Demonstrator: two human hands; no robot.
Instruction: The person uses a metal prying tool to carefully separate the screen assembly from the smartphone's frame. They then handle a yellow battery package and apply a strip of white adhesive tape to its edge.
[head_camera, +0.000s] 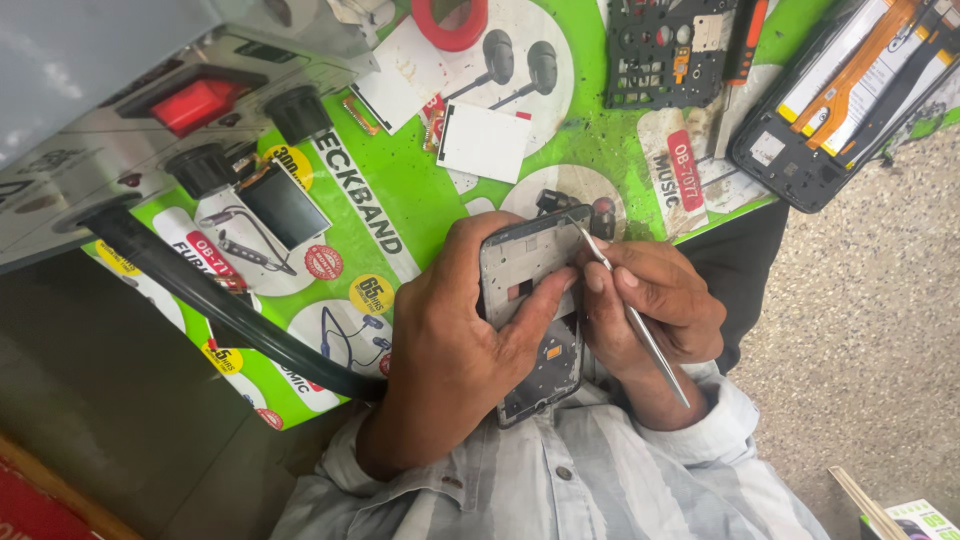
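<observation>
Against your chest, above the green worktop (400, 190), your left hand (450, 350) clamps the phone frame (530, 310), bracing it steady, while your right hand (655, 300) pinches tweezers (630, 310) closed-fingered, tip angled onto its top corner.

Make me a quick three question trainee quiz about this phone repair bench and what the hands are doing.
1. True or false: the right hand holds metal tweezers.
2. What does the left hand grip?
A. a red ring
B. a phone frame
C. a white card
3. Fill in: the opened phone at the mat's far right corner shows an ______ ribbon cable.

Key: 1 true; 2 B; 3 orange.
</observation>
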